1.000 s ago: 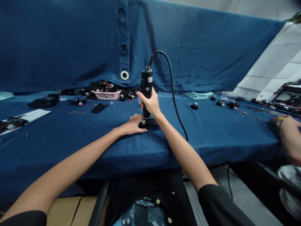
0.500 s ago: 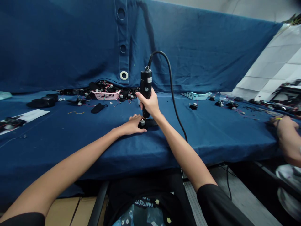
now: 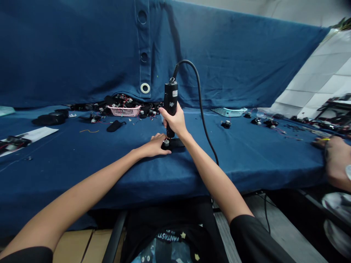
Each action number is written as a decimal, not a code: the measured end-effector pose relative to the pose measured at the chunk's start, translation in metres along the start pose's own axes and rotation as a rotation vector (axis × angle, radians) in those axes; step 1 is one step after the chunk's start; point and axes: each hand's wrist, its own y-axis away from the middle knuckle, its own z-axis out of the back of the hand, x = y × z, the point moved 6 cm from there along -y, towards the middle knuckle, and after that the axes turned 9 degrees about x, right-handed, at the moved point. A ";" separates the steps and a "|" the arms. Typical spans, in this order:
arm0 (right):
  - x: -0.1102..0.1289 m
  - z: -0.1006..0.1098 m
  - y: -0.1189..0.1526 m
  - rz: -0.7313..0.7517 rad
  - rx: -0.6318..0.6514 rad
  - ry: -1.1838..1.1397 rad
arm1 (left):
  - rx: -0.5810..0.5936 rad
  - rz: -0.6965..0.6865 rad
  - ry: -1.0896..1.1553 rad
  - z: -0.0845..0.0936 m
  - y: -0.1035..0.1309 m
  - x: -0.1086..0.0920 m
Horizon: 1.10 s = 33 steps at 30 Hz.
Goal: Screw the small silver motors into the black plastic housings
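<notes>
My right hand (image 3: 175,119) is wrapped round a black corded electric screwdriver (image 3: 170,98), held upright with its tip down. Beneath the tip lies a black part with a round silver motor (image 3: 166,143) on it, near the front edge of the blue cloth-covered table (image 3: 109,164). My left hand (image 3: 157,145) grips that part from the left, thumb in front and fingers behind. A flat black section (image 3: 177,143) extends to the right of the motor. Where the tip meets the part is too small to make out.
Behind stand a pink basket (image 3: 125,111) of wired parts and a light blue basket (image 3: 229,112). A black cover (image 3: 115,126) and a white sheet (image 3: 41,134) lie to the left. The screwdriver's cable (image 3: 201,106) loops down rightward. Another person's arm (image 3: 338,160) is at the far right.
The other person's hand at the far right has shifted slightly. My hands, the screwdriver and the part hold almost the same positions.
</notes>
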 end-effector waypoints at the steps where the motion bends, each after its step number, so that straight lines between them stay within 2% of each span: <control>1: 0.000 0.000 0.000 -0.004 0.000 0.002 | 0.000 -0.002 0.000 0.000 0.000 0.000; 13: 0.004 -0.001 0.002 -0.012 0.019 -0.005 | 0.007 0.008 -0.013 0.000 -0.001 -0.001; 33: -0.002 0.000 -0.001 -0.010 0.000 -0.005 | 0.002 0.010 -0.004 0.001 0.001 -0.003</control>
